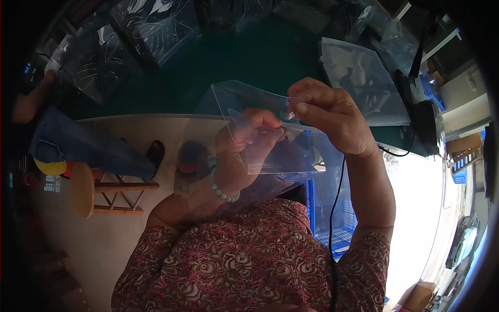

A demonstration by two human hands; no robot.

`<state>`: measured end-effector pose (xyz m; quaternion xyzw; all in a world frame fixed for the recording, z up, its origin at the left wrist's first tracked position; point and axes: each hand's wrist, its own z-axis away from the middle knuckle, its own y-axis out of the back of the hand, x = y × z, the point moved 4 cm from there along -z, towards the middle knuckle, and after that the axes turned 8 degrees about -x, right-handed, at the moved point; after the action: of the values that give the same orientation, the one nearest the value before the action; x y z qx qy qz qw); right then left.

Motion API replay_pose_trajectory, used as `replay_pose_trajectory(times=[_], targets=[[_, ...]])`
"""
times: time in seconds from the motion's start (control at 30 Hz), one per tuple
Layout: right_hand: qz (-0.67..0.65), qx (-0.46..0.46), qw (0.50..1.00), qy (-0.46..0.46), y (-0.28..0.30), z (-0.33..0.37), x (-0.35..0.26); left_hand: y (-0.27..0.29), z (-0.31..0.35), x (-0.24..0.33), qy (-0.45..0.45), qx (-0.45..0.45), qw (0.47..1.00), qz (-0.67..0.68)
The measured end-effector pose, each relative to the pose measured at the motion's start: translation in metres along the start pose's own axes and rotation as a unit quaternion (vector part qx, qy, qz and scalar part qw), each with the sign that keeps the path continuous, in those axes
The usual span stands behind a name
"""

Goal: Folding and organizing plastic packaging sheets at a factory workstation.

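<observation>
A clear, stiff plastic sheet (232, 92) is held up in front of my chest, over the near edge of the green table. My right hand (330, 112) pinches its upper right edge between thumb and fingers. Through the sheet shows my left hand (248, 139), its thumb and fingers pressed together near the middle of the plastic. What exactly lies between the left fingertips is hard to see through the glare. More see-through plastic hangs over my left forearm, which wears a beaded bracelet (224, 194).
A stack of clear sheets (361, 78) lies on the green table (265, 54) at right. More shiny plastic (93, 67) lies far left, near another person's hand (47, 78) and jeans leg (93, 140). A wooden stool (83, 190), blue crate (338, 236) and black cable (335, 208) are nearby.
</observation>
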<state>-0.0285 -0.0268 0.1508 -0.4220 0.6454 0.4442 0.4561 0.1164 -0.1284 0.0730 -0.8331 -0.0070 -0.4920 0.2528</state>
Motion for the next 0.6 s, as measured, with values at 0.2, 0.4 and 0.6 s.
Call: replay_pose_trajectory(times=[0.2, 0.4, 0.6], targets=[[0.046, -0.071, 0.996, -0.025, -0.008, 0.000, -0.017, 0.003, -0.002, 0.014, -0.086, -0.045, 0.966, -0.240], [0.070, -0.053, 0.996, 0.001, -0.006, 0.001, -0.014, 0.000, -0.008, 0.013, -0.050, 0.016, 0.997, -0.064], [0.297, -0.003, 0.946, 0.128, -0.027, 0.012, -0.035, 0.009, -0.010, 0.013, -0.001, 0.020, 0.996, 0.090]])
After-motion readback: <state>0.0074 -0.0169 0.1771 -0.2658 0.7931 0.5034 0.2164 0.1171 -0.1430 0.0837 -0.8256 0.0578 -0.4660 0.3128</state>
